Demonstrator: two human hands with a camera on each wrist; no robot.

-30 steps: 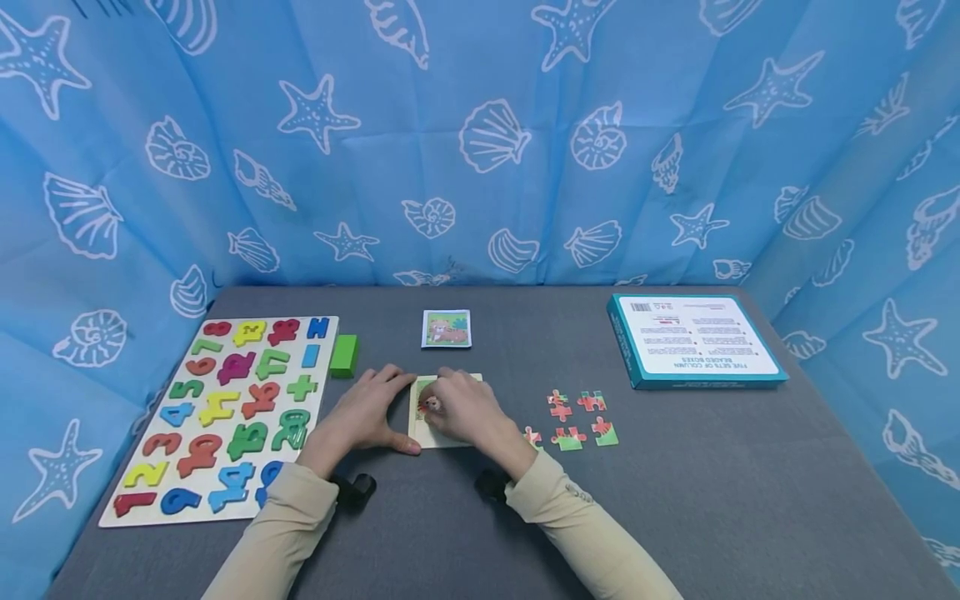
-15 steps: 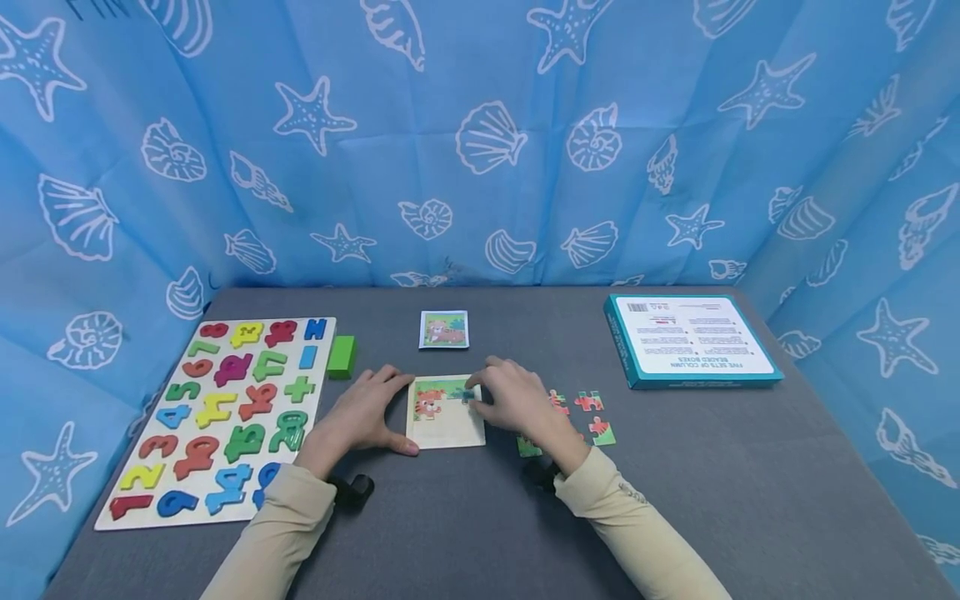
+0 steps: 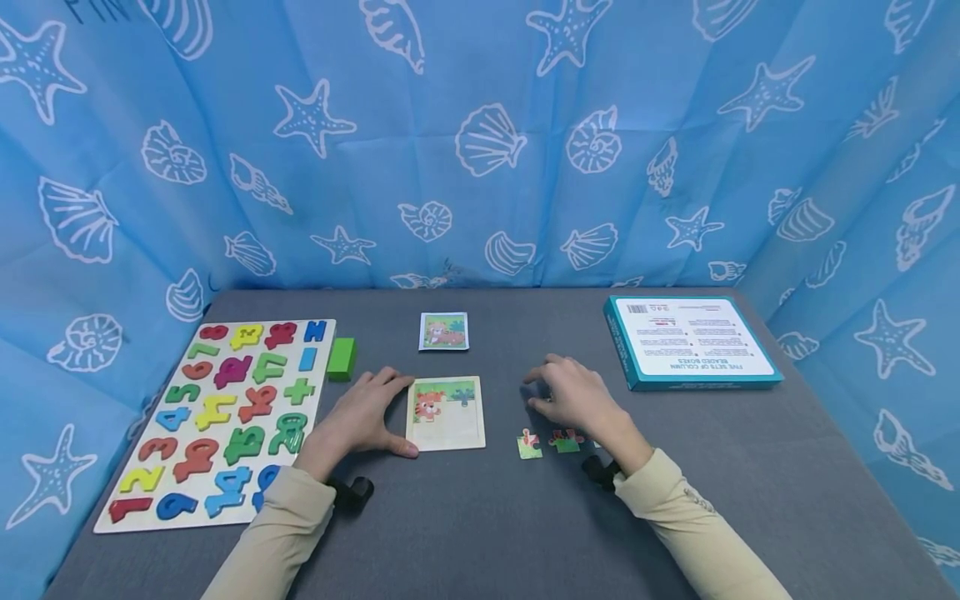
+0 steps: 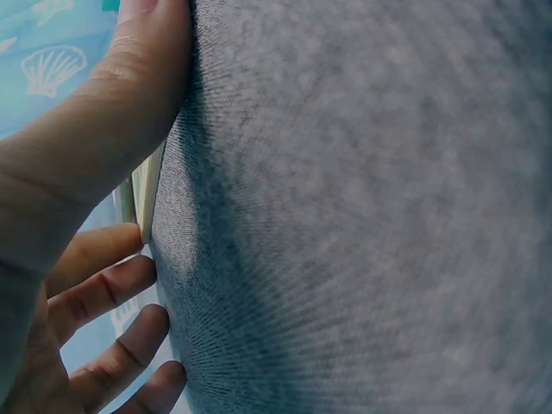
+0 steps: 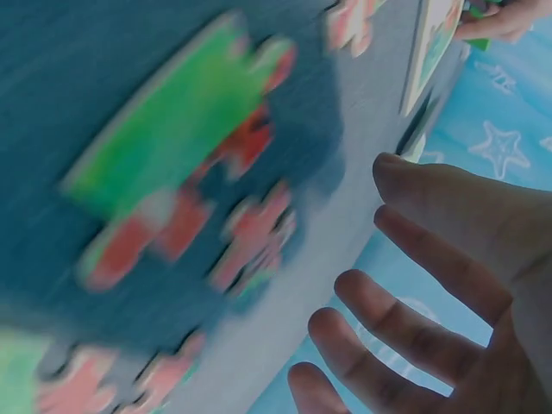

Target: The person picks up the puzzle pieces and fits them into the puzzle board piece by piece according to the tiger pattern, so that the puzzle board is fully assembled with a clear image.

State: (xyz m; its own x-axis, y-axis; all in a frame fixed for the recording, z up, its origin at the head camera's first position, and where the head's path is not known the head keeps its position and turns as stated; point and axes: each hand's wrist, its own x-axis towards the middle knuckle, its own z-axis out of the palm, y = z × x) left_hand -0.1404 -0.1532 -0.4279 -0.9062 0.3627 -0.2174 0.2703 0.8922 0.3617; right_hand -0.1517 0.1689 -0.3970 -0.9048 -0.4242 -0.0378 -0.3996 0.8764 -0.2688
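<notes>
A small square wooden puzzle tray lies in front of me in the head view. Assembled pieces show a tiger's head and greenery along its top and left; bare wood shows lower down. My left hand rests at the tray's left side, thumb and fingers spread along the edge. My right hand hovers over the loose jigsaw pieces to the right, fingers apart and holding nothing. A green-and-red piece and another piece show beside it; the hand partly hides the others.
Behind the tray lies a small picture card of the tiger. A number board with coloured numerals fills the left, with a green block beside it. At the back right is a teal-and-white box. A blue curtain surrounds the table.
My right hand has left the tray, where a dark green piece now lies at the upper right, and moved right over the loose pieces. The left hand has stayed at the tray's edge.
</notes>
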